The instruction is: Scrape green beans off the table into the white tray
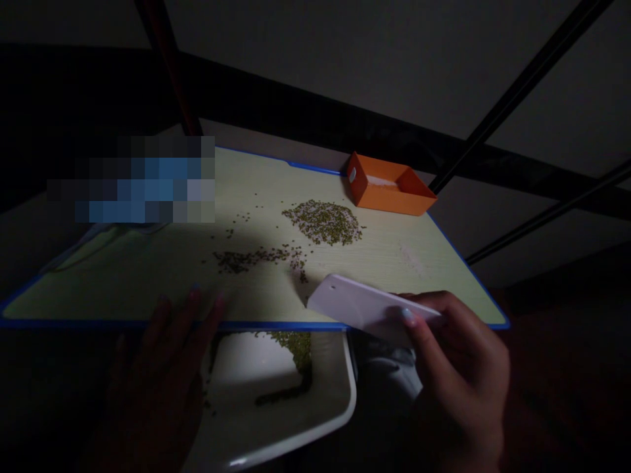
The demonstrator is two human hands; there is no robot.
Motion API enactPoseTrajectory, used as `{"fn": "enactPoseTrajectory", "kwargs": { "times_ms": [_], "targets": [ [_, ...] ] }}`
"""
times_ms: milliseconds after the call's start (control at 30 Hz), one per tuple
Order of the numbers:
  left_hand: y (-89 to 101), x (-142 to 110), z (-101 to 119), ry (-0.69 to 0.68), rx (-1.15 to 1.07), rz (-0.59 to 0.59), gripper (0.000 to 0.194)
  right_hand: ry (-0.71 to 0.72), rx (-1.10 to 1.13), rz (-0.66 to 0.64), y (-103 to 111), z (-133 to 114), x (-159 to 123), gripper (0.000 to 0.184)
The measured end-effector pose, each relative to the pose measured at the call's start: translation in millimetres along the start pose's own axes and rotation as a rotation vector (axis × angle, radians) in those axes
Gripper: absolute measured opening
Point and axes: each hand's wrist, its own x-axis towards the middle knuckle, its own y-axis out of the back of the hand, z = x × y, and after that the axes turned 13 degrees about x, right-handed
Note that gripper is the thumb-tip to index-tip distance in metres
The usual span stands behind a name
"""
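My right hand [458,368] grips a flat white plastic scraper [365,305] between thumb and fingers. The scraper is tilted over the front edge of the pale yellow-green table [256,299], its left end near a thin trail of small green beans [236,261], perhaps mung beans. A denser pile of beans [323,222] lies farther back. At the front left, my left hand [162,368] has its fingers stretched and apart at the blue-rimmed edge, in deep shadow. Below that edge, between my hands, a white basin [332,407] holds more green beans, partly hidden by the table.
An orange open box [394,194] stands at the table's back right corner, with something pale inside. A blurred-out blue patch [152,184] covers the back left. Pale marks [411,259] show on the right of the tabletop. Dark bars and a wall are behind.
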Motion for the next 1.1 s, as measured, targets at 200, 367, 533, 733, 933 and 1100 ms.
{"fn": "enactPoseTrajectory", "kwargs": {
  "times_ms": [200,367,533,733,933,1100],
  "targets": [
    [10.5,1.7,10.1,0.018,-0.004,-0.016,0.078,0.047,0.008,-0.077,-11.7,-3.4,0.6,0.008],
    [7.3,0.8,8.1,0.037,-0.020,-0.025,0.077,0.042,0.010,0.068,-4.4,2.5,0.7,0.007],
    [8.0,-0.1,8.0,0.029,-0.022,-0.029,0.079,-0.009,0.018,0.084,0.0,9.3,4.2,0.008],
    [11.3,1.3,10.6,0.024,-0.020,-0.008,0.077,-0.024,0.059,0.047,-6.9,1.1,1.9,0.011],
    [8.1,0.7,8.6,0.021,-0.008,-0.025,0.075,0.012,0.111,0.020,-4.7,0.5,-4.0,0.006],
    [5.2,1.5,6.8,0.010,-0.005,0.004,0.075,0.045,0.050,0.054,-2.4,11.1,2.4,0.004]
  ]
}}
